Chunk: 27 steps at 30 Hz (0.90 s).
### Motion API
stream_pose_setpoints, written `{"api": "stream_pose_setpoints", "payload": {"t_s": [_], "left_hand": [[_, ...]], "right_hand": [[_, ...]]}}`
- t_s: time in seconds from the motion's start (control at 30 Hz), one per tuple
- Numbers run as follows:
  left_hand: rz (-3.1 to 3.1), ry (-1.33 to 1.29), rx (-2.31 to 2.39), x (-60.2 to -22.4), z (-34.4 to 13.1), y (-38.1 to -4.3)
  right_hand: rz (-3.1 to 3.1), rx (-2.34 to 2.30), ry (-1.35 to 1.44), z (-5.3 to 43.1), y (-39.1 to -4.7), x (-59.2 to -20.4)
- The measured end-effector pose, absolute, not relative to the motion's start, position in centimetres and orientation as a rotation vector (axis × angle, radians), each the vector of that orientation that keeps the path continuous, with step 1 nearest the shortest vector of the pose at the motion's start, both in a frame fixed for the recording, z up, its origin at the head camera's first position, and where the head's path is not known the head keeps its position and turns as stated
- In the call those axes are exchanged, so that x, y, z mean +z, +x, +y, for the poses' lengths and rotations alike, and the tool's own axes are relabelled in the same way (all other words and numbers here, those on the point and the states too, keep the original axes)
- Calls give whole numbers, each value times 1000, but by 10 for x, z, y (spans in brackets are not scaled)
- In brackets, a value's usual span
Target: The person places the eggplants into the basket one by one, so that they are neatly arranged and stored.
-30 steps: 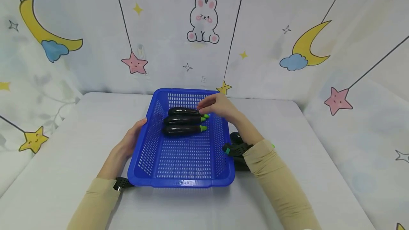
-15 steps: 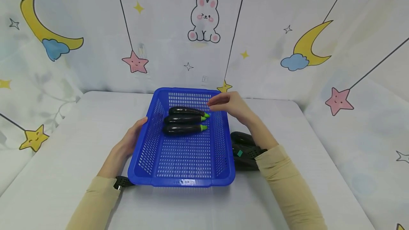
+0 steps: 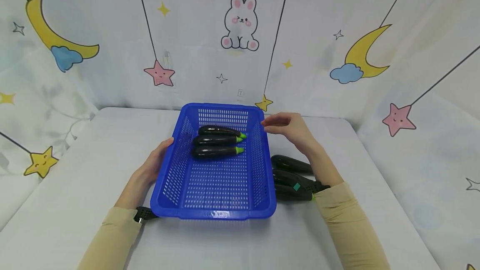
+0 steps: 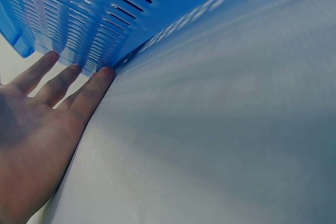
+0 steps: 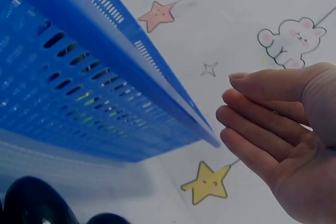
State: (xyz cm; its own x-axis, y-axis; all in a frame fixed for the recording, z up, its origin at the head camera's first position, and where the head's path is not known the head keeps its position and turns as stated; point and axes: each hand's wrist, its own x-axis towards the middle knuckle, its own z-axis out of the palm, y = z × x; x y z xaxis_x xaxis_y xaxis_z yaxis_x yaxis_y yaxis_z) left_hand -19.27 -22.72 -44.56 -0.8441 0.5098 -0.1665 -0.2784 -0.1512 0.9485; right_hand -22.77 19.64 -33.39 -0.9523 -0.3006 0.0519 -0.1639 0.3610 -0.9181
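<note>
1. On the left, we see a tan left sleeve [image 3: 110, 236] above the white tabletop [image 3: 93, 170], with a black left wristband [image 3: 146, 213] at its cuff.
2. Next comes the left hand [image 3: 154, 162], at the left wall of the basket; its grip is loose, the fingers extended and their tips touching the plastic.
3. In the middle we have the blue basket [image 3: 180, 213], a slotted one, upright on the tabletop.
4. In its far half we count three eggplants inside [image 3: 215, 140], dark and glossy, lying crosswise side by side, their green stems pointing right.
5. Just right of the basket's far right rim, we find the right hand [image 3: 290, 129] raised, its grip holding nothing: the fingers bend gently, with a gap between them and the thumb.
6. Nearer and below it, three eggplants outside [image 3: 293, 193] lie beside the basket's right wall, partly covered by the wrist and the black right wristband [image 3: 315, 186]; we spot a green stem on the nearest.
7. On the right, we see the tan right sleeve [image 3: 352, 224] reaching in from the near side.
8. Across the far side, we see a white backdrop [image 3: 202, 36] printed with moons, stars and a rabbit.
</note>
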Motion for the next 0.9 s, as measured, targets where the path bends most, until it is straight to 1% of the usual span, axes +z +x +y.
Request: {"api": "stream_pose_setpoints", "payload": {"t_s": [0.27, 0.57, 0.9], "left_hand": [[1596, 243, 2051, -446, -228, -193], [1590, 257, 2051, -447, -228, -194], [1598, 265, 2049, -448, -229, -194]], "right_hand": [[2506, -1673, -410, 219, -218, -345], [2533, -1661, -378, 248, -203, -366], [2561, -1646, -330, 279, -198, -385]]}}
